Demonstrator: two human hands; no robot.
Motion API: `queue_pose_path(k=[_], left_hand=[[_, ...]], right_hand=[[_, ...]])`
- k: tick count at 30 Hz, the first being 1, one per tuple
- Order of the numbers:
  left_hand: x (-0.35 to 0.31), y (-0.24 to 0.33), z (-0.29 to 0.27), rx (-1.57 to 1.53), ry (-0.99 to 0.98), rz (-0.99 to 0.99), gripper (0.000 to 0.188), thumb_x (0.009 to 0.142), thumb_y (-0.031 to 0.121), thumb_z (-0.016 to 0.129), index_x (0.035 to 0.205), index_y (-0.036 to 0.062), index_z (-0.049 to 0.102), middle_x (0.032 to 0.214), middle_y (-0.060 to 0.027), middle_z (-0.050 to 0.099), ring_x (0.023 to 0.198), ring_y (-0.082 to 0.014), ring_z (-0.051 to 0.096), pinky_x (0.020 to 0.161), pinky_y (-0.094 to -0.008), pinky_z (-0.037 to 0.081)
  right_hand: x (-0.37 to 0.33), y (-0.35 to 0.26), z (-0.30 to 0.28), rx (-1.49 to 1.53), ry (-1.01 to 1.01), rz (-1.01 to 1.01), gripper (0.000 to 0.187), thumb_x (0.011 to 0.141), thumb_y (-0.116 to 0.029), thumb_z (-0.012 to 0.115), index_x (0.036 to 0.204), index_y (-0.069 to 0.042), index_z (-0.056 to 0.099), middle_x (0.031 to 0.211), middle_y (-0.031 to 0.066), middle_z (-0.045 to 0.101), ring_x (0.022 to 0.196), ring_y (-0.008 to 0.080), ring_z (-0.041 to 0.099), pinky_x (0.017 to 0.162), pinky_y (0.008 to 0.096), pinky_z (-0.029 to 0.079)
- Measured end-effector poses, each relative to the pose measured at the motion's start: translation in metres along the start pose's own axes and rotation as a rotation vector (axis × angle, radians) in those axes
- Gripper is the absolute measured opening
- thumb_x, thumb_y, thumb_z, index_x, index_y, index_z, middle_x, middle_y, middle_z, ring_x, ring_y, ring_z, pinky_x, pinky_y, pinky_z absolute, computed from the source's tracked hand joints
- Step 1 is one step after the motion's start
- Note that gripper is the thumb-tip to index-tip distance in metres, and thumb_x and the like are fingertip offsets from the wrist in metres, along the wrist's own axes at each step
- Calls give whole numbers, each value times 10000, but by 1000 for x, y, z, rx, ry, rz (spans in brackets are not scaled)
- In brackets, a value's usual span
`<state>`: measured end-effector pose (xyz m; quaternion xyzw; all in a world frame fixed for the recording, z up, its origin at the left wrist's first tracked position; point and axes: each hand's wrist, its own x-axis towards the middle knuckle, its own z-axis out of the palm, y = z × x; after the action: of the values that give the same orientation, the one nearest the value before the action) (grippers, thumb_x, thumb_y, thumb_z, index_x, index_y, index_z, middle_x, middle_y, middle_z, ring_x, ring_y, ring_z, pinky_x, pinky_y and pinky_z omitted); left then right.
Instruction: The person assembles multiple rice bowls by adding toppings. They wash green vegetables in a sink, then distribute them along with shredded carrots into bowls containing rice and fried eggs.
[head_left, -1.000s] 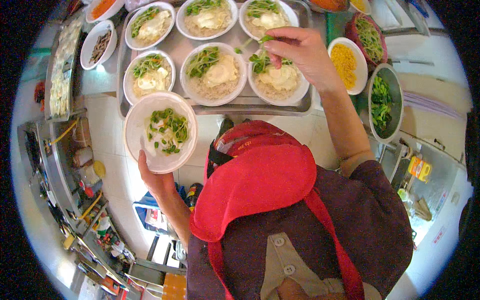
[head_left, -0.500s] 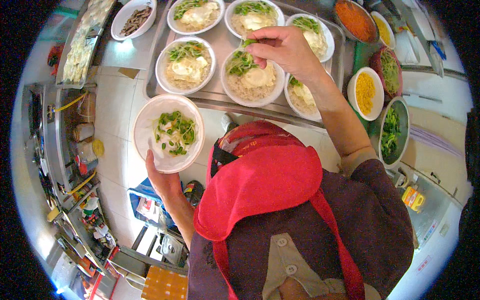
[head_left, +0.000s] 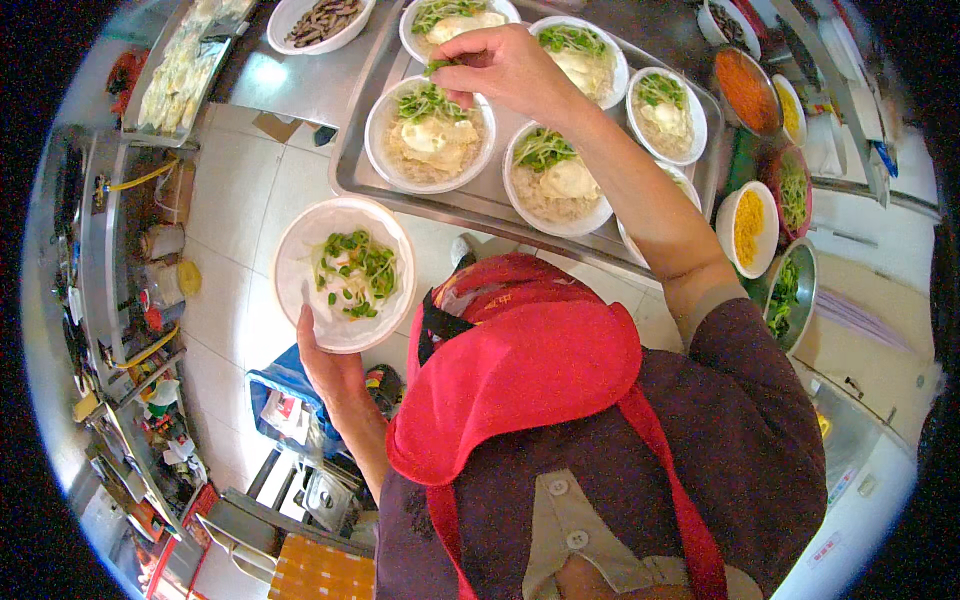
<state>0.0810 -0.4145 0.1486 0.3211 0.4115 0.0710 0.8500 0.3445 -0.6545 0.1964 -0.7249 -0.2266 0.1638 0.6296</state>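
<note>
My left hand (head_left: 332, 372) grips a white bowl (head_left: 296, 255) by its near side, thumb up along the wall. Loose green sprouts (head_left: 352, 272) lie inside that bowl. My right hand (head_left: 495, 72) is closed in a pinch, with a few green leaves (head_left: 437, 67) showing at the fingertips. It hovers over the far edge of the near-left bowl of rice (head_left: 378, 148) on the metal tray (head_left: 352, 160). That bowl holds a fried egg (head_left: 432, 143) and a clump of sprouts (head_left: 428, 103). Several similar bowls share the tray, one partly hidden by my right forearm.
Right of the tray stand containers of orange shreds (head_left: 745, 92), yellow kernels (head_left: 748, 228) and chopped greens (head_left: 784, 298). A bowl of brown strips (head_left: 325, 22) and a tray of pale egg pieces (head_left: 190, 75) stand at far left. A blue crate (head_left: 262, 405) sits below my left arm.
My right hand has moved left, from the near-middle bowl to the near-left one. The tray and containers appear shifted rightward as the view turned. My left hand still holds the sprout bowl.
</note>
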Motion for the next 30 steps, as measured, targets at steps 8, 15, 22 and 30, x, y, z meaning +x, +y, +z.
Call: queue_pose_path(k=[8, 15, 22, 30], left_hand=[[10, 9, -11, -34, 32, -26, 540, 871, 257, 475, 1323, 6, 317, 1297, -160, 427, 1180, -289, 436, 987, -430, 355], [23, 12, -25, -30, 76, -31, 530, 879, 302, 437, 1314, 15, 339, 1299, -162, 425, 1190, -300, 422, 993, -450, 344], [27, 15, -9, 12, 76, -42, 511, 894, 302, 401, 1309, 9, 347, 1289, -173, 434, 1190, -304, 424, 995, -459, 346], [31, 19, -5, 46, 62, -20, 516, 893, 295, 408, 1319, 14, 336, 1293, -173, 431, 1194, -306, 421, 998, -450, 346]], right_hand=[[43, 78, 19, -188, -110, -145, 208, 775, -88, 621, 944, 34, 624, 741, 60, 631, 628, 99, 581, 575, 227, 476], [33, 59, -3, -813, -206, -205, 172, 722, -100, 602, 866, -16, 646, 781, 99, 624, 667, 212, 593, 633, 309, 477], [30, 74, -2, -1015, -168, -276, 204, 719, -88, 612, 910, -20, 634, 890, 120, 619, 738, 267, 607, 674, 358, 491], [25, 87, 12, -899, -10, -263, 217, 744, -23, 602, 956, -57, 629, 878, 120, 601, 782, 288, 599, 694, 366, 488]])
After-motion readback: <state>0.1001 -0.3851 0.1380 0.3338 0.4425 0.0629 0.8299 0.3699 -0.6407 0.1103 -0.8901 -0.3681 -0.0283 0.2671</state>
